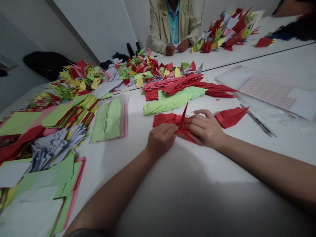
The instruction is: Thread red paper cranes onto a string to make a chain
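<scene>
Between my hands is a red origami paper piece (183, 126), with one narrow point standing upright. My left hand (161, 136) pinches its left side. On its right side, the fingers of my right hand (203, 126) close over the paper, the index finger raised and bent. Just behind my left hand lies a folded red paper (165, 119). A red folded paper piece (232, 117) rests beyond my right hand. Farther back are stacked light green folded papers (172, 101) and red folded papers (187, 84).
Heaps of colourful folded paper cranes (140, 67) spread across the back. Paper stacks (51, 184) cover the left side, near a clear packet of green papers (108, 118). A pen (261, 121) and a patterned sheet (268, 92) lie right. A person (175, 28) sits opposite, holding something small and white.
</scene>
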Demonstrator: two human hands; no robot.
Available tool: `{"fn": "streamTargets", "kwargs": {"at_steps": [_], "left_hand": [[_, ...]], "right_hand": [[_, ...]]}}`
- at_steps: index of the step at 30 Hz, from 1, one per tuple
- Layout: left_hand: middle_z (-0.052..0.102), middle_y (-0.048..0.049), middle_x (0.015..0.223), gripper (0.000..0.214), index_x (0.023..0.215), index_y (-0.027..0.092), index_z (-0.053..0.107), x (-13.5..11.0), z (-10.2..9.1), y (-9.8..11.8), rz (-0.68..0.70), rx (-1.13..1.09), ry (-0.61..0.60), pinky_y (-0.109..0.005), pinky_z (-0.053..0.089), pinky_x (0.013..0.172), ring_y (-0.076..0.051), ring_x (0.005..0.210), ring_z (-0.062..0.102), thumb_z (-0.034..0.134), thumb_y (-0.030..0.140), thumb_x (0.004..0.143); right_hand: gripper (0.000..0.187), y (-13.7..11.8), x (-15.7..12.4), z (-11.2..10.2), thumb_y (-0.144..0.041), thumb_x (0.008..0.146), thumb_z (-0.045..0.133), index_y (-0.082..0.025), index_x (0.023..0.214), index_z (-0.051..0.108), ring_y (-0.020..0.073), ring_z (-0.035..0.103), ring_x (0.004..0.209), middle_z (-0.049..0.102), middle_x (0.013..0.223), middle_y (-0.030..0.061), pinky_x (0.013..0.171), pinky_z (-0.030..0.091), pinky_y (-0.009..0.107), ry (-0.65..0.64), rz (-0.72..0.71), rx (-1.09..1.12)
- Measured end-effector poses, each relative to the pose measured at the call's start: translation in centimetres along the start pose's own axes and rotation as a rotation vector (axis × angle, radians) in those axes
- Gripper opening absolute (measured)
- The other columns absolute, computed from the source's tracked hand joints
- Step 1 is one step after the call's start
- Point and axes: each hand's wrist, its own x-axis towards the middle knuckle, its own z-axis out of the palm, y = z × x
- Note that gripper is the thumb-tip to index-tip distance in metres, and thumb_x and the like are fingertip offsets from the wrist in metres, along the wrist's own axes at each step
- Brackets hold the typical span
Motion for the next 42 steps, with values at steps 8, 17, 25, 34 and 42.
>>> {"fn": "streamTargets", "kwargs": {"at_steps": [8, 17, 25, 34, 42], "left_hand": [[0.073, -0.0056, 0.092, 0.015, 0.097, 0.019, 0.062, 0.17, -0.18, 0.35, 0.049, 0.019, 0.011, -0.031, 0.053, 0.072, -0.019, 0.081, 0.067, 0.053, 0.015, 0.085], [0.072, -0.0063, 0.095, 0.018, 0.101, 0.019, 0.064, 0.02, -0.17, 0.0, -0.084, -0.054, 0.049, -0.031, 0.054, 0.08, -0.019, 0.088, 0.068, 0.052, 0.018, 0.087], [0.07, -0.006, 0.092, 0.017, 0.102, 0.019, 0.062, -0.12, 0.31, -0.08, -0.161, -0.15, 0.098, -0.03, 0.055, 0.082, -0.018, 0.09, 0.066, 0.052, 0.017, 0.089], [0.07, -0.0059, 0.092, 0.016, 0.101, 0.019, 0.063, -0.18, 0.47, -0.1, -0.194, -0.199, 0.144, -0.029, 0.058, 0.079, -0.017, 0.089, 0.067, 0.053, 0.017, 0.089], [0.067, -0.0025, 0.083, 0.011, 0.095, 0.017, 0.063, -0.16, 0.56, 0.21, -0.408, -0.295, 0.197, -0.02, 0.059, 0.06, -0.011, 0.067, 0.065, 0.061, 0.022, 0.085]], "right_hand": [[0.007, 0.06, -0.11, 0.12, -0.022, 0.088, 0.056, -0.025, 0.091, 0.061, 0.0166, 0.064, 0.074, 0.069, 0.082, 0.0007, 0.095, 0.044, 0.044, 0.036, 0.008, 0.088], [0.014, 0.13, -0.07, 0.03, -0.022, 0.084, 0.06, -0.028, 0.096, 0.065, 0.0173, 0.067, 0.076, 0.072, 0.087, 0.0003, 0.096, 0.043, 0.045, 0.112, 0.176, 0.226], [0.013, 0.61, -0.35, 0.53, -0.025, 0.08, 0.067, -0.028, 0.093, 0.064, 0.0192, 0.067, 0.075, 0.072, 0.083, 0.0, 0.089, 0.045, 0.044, 0.214, 0.197, 0.246], [0.019, 0.65, -0.31, 0.64, -0.022, 0.081, 0.064, -0.029, 0.099, 0.064, 0.0204, 0.067, 0.078, 0.072, 0.086, 0.0002, 0.087, 0.048, 0.044, 0.234, 0.212, 0.287], [0.03, 0.25, -0.13, -0.12, -0.028, 0.093, 0.042, -0.029, 0.117, 0.059, 0.0281, 0.06, 0.108, 0.067, 0.111, 0.0065, 0.105, 0.034, 0.055, 0.393, 0.371, 0.226]]}}
